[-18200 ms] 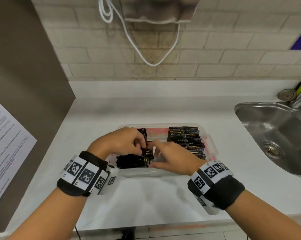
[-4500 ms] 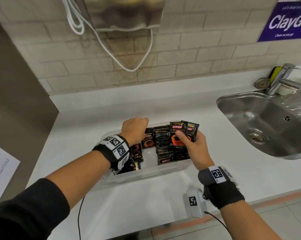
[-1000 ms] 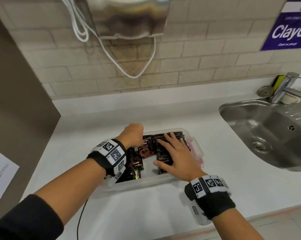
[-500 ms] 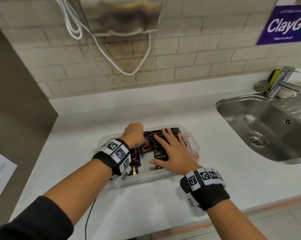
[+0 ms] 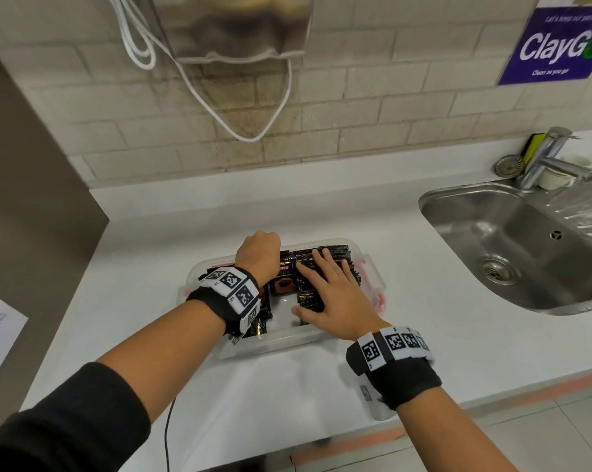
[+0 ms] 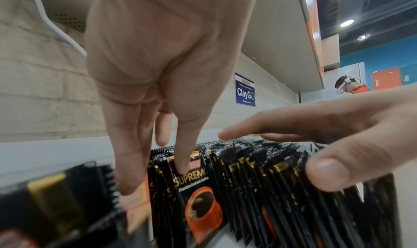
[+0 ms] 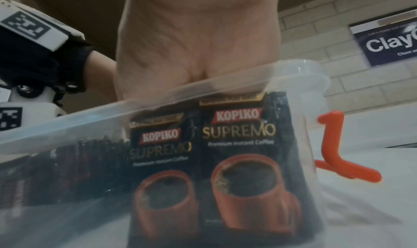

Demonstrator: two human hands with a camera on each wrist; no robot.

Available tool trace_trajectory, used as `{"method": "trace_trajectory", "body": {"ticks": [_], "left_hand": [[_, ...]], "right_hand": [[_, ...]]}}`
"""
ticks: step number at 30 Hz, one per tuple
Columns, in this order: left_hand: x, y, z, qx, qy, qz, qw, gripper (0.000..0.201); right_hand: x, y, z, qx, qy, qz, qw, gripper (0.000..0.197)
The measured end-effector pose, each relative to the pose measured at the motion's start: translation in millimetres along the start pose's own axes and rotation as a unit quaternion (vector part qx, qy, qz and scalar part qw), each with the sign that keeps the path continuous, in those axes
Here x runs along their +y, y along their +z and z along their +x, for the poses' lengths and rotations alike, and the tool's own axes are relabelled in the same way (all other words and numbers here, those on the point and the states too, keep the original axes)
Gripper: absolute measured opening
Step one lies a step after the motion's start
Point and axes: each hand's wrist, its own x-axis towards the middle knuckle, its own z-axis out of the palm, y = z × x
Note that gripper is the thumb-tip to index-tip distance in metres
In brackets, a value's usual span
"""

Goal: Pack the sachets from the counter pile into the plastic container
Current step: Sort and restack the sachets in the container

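Sachets (image 5: 325,267) stand on edge in rows inside the plastic container (image 5: 270,345), which sits on the white counter (image 5: 458,301) with its long axis running left to right, well left of the steel sink (image 5: 512,240). From the head view the right hand (image 5: 335,301) lies flat with its fingers spread over the tops of the right-hand row, thumb reaching toward a bare strip of container floor between the rows. That view shows only the knuckles of the left hand (image 5: 259,253) at the far wall; the left wrist camera shows what it hides: the fingers (image 6: 185,144) point straight down, one fingertip touching the upper face of a front sachet printed "Supremo", gripping nothing. The right wrist camera, low outside the near wall, looks through the clear plastic at two packets (image 7: 239,162) standing upright with printed faces toward it, tops reaching the rim, and an orange latch (image 7: 334,144) hanging open at the right end. The rows run front to back, packed tight on the right. Open counter surrounds the container behind and to the right; a dark panel (image 5: 32,199) borders the counter's left edge.
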Motion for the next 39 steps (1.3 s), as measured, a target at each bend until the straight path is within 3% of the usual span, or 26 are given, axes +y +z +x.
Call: {"method": "trace_trajectory", "body": {"ticks": [6, 12, 16, 20, 24, 26, 28, 33, 39], "left_hand": [[-2.3, -1.6, -0.9, -0.027, -0.002, -0.015, 1.0, 0.042], [-3.5, -10.0, -4.4, -0.043, -0.01, -0.035, 0.998, 0.043], [-10.5, -23.7, -12.3, -0.06, 0.012, -0.079, 0.995, 0.027], [-32.0, -46.0, -25.4, -0.043, 0.082, -0.151, 0.984, 0.009], [-63.2, -69.6, -40.9, -0.071, 0.156, -0.169, 0.971, 0.002], [-78.5, -73.1, -45.1, -0.085, 0.166, -0.163, 0.969, 0.007], [-91.3, -71.8, -47.0, -0.094, 0.162, -0.148, 0.971, 0.014], [-111.4, -51.0, -51.1, -0.103, 0.159, -0.093, 0.977, 0.033], [-123.0, -29.1, -50.3, -0.103, 0.156, -0.085, 0.979, 0.042]], "right_hand": [[-1.5, 1.8, -2.4, 0.037, -0.005, 0.05, 0.998, 0.075], [-0.8, 2.2, -2.8, 0.037, 0.0, 0.062, 0.997, 0.079], [-0.3, 1.8, -4.0, 0.038, -0.012, 0.061, 0.997, 0.082], [-3.2, -2.3, -4.7, 0.047, -0.035, 0.055, 0.997, 0.081], [-17.0, -7.3, -4.3, 0.094, -0.055, 0.083, 0.99, 0.058], [-30.5, -8.5, 0.2, 0.101, -0.076, 0.1, 0.987, 0.043], [-47.6, -7.7, 7.7, 0.06, -0.086, 0.139, 0.985, 0.035], [-77.6, 4.3, 24.7, -0.004, -0.042, 0.177, 0.983, 0.044], [-88.1, 15.1, 41.4, -0.006, 0.013, 0.162, 0.987, 0.042]]}}
